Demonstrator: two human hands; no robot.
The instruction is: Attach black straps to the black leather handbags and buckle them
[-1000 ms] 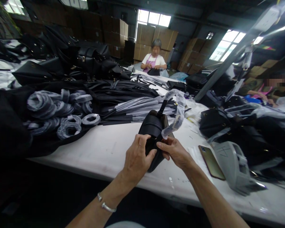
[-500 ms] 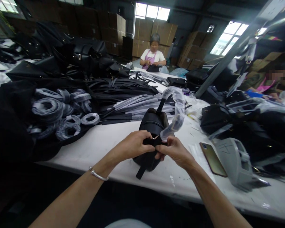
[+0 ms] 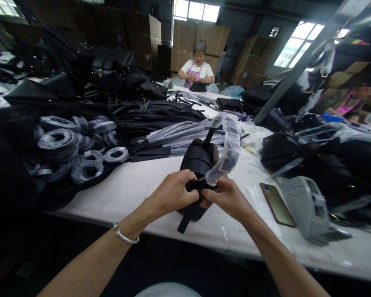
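A black handbag (image 3: pixel 195 161) stands on the white table (image 3: pixel 136 181) in front of me. Its handle (image 3: pixel 230 144) is wrapped in clear plastic and arches up on the right. At the near end of the bag, my left hand (image 3: pixel 179 190) pinches a black strap (image 3: pixel 185 220), whose loose end hangs down toward me. My right hand (image 3: pixel 224 196) is closed on the same strap, just under the wrapped handle. Fingertips hide the exact spot where the strap is gripped, and the two hands nearly touch.
Plastic-wrapped coils (image 3: pixel 60 142) lie at left, beside long black straps (image 3: pixel 157 111). A phone (image 3: pixel 277 205) and a grey tape dispenser (image 3: pixel 309 210) sit at right, before piled black bags (image 3: pixel 336 169). A metal post (image 3: pixel 284 90) slants up. Across the table a co-worker (image 3: pixel 198 72) handles something black.
Both hands stay at the strap, with small finger shifts; the left thumb and right fingertips are slightly further apart from the earlier pinch. The view has shifted slightly.
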